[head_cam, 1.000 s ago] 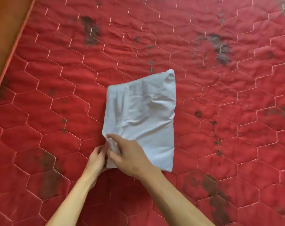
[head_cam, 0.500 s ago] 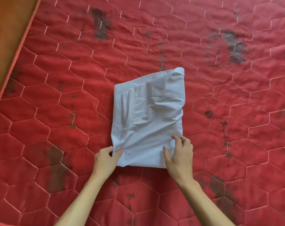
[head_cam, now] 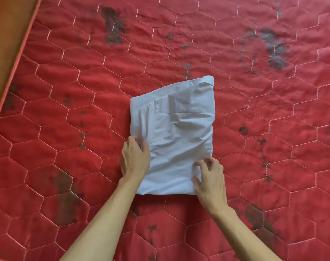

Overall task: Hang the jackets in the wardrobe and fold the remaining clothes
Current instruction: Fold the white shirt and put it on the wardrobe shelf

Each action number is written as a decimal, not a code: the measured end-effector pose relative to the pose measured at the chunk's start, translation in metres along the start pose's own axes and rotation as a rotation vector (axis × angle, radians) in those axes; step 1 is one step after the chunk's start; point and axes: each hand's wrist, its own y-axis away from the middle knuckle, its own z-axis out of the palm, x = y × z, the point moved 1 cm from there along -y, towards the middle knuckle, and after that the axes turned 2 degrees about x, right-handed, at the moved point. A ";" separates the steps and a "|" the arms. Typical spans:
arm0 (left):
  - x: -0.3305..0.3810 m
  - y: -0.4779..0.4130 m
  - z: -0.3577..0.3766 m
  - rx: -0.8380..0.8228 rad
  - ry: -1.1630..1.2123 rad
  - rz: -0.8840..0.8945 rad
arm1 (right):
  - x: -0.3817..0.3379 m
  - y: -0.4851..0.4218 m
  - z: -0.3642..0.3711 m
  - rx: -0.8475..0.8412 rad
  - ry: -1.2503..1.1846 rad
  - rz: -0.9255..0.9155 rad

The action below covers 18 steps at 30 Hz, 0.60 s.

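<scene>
Because the white shirt [head_cam: 179, 132] is already folded into a small, neat block, the folding step for this one looks nearly done. The shirt lies flat in the middle of a red mattress [head_cam: 66, 91]. Its collar [head_cam: 208, 80] pokes out at the far right corner, and a pocket [head_cam: 183, 106] shows on top. The cloth has some soft wrinkles in the middle.

The left hand [head_cam: 135, 159] is at the shirt's left edge. Its grip is closed on that edge, with the thumb on top of the cloth and the fingers curled at the side. The right hand [head_cam: 210, 181] is at the near right corner. Its fingers [head_cam: 203, 163] are bent like a claw with the tips on the cloth. I cannot tell if that grip is pinching the shirt or only touching it.

I think the hands are tidying the edges. Next, the job calls for smoothing the wrinkles, or for lifting the block with both hands under it so it does not fall open, and setting it aside.

The mattress has stitched six-sided shapes all over it and many dark stains [head_cam: 113, 29]. A brown strip [head_cam: 5, 34], maybe wood, runs along the top left corner. No jackets and no wardrobe show here.
</scene>
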 end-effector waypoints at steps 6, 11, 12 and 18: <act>0.003 -0.039 -0.002 -0.122 0.162 -0.145 | 0.002 -0.005 -0.002 -0.006 0.002 -0.005; -0.007 -0.046 -0.008 -0.091 0.297 -0.126 | 0.002 -0.008 0.000 -0.002 0.007 -0.012; -0.009 -0.047 -0.007 -0.078 0.310 -0.146 | 0.002 -0.008 0.001 -0.005 0.014 -0.017; -0.008 -0.037 -0.001 -0.082 0.236 -0.093 | 0.002 -0.008 0.003 0.029 0.009 -0.025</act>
